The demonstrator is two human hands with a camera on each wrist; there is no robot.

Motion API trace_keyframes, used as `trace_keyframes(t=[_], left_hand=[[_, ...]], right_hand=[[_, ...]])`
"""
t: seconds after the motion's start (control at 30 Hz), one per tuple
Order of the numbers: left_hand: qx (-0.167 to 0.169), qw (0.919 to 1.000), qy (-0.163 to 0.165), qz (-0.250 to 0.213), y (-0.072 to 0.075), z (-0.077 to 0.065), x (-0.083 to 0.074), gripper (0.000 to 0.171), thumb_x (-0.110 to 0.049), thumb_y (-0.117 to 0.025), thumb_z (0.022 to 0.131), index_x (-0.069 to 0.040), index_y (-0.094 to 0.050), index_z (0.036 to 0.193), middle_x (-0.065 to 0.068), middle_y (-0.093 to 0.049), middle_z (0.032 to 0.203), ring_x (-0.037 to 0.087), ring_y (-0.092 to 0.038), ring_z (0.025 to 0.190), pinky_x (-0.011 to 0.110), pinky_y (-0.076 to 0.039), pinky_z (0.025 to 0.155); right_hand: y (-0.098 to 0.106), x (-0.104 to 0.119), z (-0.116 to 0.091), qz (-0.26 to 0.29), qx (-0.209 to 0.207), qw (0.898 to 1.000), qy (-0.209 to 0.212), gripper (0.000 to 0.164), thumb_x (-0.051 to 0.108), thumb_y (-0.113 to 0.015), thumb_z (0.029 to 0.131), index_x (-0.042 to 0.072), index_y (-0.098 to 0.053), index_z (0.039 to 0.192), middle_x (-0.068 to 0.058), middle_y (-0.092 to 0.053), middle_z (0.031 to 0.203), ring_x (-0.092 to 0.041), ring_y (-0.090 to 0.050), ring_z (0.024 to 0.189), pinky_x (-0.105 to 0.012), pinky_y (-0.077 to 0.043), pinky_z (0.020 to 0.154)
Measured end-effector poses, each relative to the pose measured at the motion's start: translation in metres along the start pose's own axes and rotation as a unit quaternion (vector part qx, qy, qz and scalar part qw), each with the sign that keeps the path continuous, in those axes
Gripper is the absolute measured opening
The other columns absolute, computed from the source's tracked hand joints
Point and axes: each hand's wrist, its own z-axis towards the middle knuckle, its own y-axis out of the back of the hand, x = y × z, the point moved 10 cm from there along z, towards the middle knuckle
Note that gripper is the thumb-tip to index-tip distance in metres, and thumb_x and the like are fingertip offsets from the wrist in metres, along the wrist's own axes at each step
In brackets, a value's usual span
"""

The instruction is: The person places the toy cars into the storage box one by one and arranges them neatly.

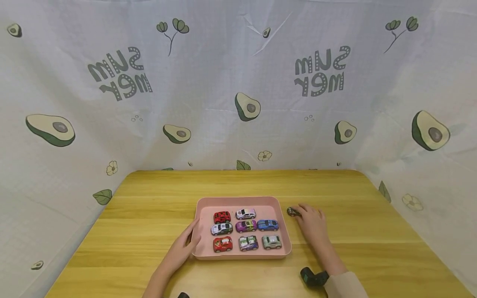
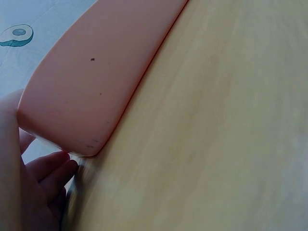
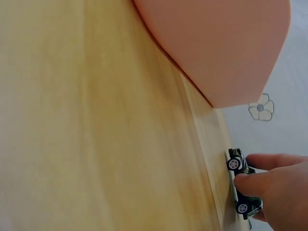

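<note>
A pink tray (image 1: 242, 255) lies on the table with several toy cars in it, among them a blue car (image 1: 268, 224), a purple and green car (image 1: 246, 226) and a pale green car (image 1: 271, 242). My left hand (image 1: 181, 247) grips the tray's left side, thumb at the rim and fingers along the outer wall; the left wrist view shows the fingertips (image 2: 57, 168) by the tray's lower corner. Right of the tray, my right hand (image 1: 312, 223) pinches a dark green patterned toy car (image 3: 242, 185) between thumb and fingers. Its wheels are at the tabletop; whether they touch is unclear.
The wooden table (image 1: 372, 231) extends on both sides of the tray. A white cloth (image 1: 208, 91) printed with avocados hangs behind and at the sides. A black device (image 1: 313, 277) sits by the right wrist, and part of another (image 1: 183, 295) shows near the left.
</note>
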Motion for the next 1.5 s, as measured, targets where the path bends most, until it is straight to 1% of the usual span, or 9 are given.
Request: trace_keyframes(t=[0.23,0.47,0.7,0.87,1.07,1.23,1.33,1.43,1.5], left_hand=[[0.001,1.0000,0.003,0.004,-0.001,-0.001,0.001,0.054,-0.038,-0.052,0.090,-0.028,-0.035,0.140,0.009,-0.032,0.147,0.032,-0.026,0.136,0.051,-0.021,0.112],[0.001,1.0000,0.009,0.000,0.000,-0.001,0.000,0.053,-0.040,-0.052,0.090,-0.029,-0.035,0.140,0.009,-0.031,0.147,0.033,-0.026,0.137,0.051,-0.020,0.112],[0.000,1.0000,0.005,0.005,0.000,-0.001,0.001,0.054,-0.038,-0.052,0.090,-0.028,-0.035,0.140,0.010,-0.032,0.147,0.033,-0.026,0.136,0.052,-0.021,0.112],[-0.001,1.0000,0.002,0.003,0.000,-0.001,0.000,0.053,-0.037,-0.052,0.091,-0.027,-0.035,0.140,0.011,-0.032,0.147,0.034,-0.026,0.136,0.053,-0.021,0.112],[-0.003,1.0000,0.002,0.006,0.001,-0.001,0.000,0.054,-0.037,-0.052,0.090,-0.028,-0.035,0.140,0.010,-0.032,0.147,0.033,-0.027,0.136,0.051,-0.022,0.112],[-0.004,0.9999,0.004,0.009,0.000,0.001,0.003,0.054,-0.038,-0.052,0.091,-0.027,-0.034,0.140,0.011,-0.032,0.147,0.034,-0.027,0.136,0.052,-0.022,0.112],[-0.006,0.9999,-0.003,0.011,0.000,0.001,0.002,0.054,-0.036,-0.053,0.091,-0.025,-0.035,0.141,0.011,-0.033,0.146,0.033,-0.028,0.136,0.051,-0.022,0.112],[-0.007,0.9998,-0.013,0.010,0.000,0.001,0.000,0.054,-0.033,-0.053,0.090,-0.023,-0.035,0.141,0.010,-0.034,0.146,0.031,-0.028,0.136,0.050,-0.023,0.112],[-0.007,0.9998,-0.017,0.009,0.000,0.001,0.000,0.054,-0.032,-0.054,0.090,-0.022,-0.036,0.141,0.010,-0.034,0.146,0.031,-0.028,0.136,0.049,-0.023,0.112]], right_hand=[[0.001,-0.003,0.000,-0.011,-0.021,1.000,-0.003,0.022,0.014,-0.064,0.083,0.018,-0.067,0.105,-0.010,-0.065,0.109,-0.035,-0.061,0.096,-0.059,-0.039,0.087],[0.004,-0.003,0.001,-0.021,-0.014,1.000,-0.017,0.023,0.015,-0.063,0.084,0.019,-0.068,0.106,-0.009,-0.064,0.110,-0.038,-0.061,0.093,-0.060,-0.038,0.087],[0.015,0.004,0.000,-0.019,-0.033,0.999,-0.004,0.025,0.012,-0.065,0.081,0.019,-0.068,0.105,-0.007,-0.065,0.109,-0.031,-0.062,0.097,-0.059,-0.038,0.088],[0.024,0.009,-0.001,-0.013,-0.057,0.998,0.007,0.024,0.013,-0.065,0.081,0.020,-0.068,0.103,-0.006,-0.067,0.106,-0.028,-0.063,0.094,-0.058,-0.038,0.087],[0.041,0.026,-0.003,-0.016,-0.093,0.995,0.036,0.025,0.011,-0.067,0.078,0.021,-0.069,0.101,-0.004,-0.068,0.104,-0.024,-0.064,0.093,-0.057,-0.040,0.088],[0.054,0.044,-0.005,-0.019,-0.133,0.988,0.073,0.028,0.010,-0.072,0.071,0.021,-0.071,0.096,-0.004,-0.069,0.099,-0.022,-0.065,0.089,-0.058,-0.042,0.085],[0.047,0.043,-0.003,-0.030,-0.161,0.982,0.092,0.024,0.016,-0.071,0.073,0.025,-0.070,0.095,0.000,-0.069,0.098,-0.020,-0.065,0.085,-0.057,-0.042,0.084],[0.047,0.046,-0.002,-0.021,-0.177,0.978,0.105,0.026,0.015,-0.073,0.071,0.024,-0.070,0.094,0.000,-0.069,0.097,-0.020,-0.065,0.084,-0.057,-0.041,0.084],[0.045,0.048,-0.001,-0.019,-0.183,0.976,0.113,0.025,0.016,-0.072,0.072,0.025,-0.070,0.095,0.001,-0.069,0.098,-0.019,-0.065,0.085,-0.057,-0.041,0.085]])
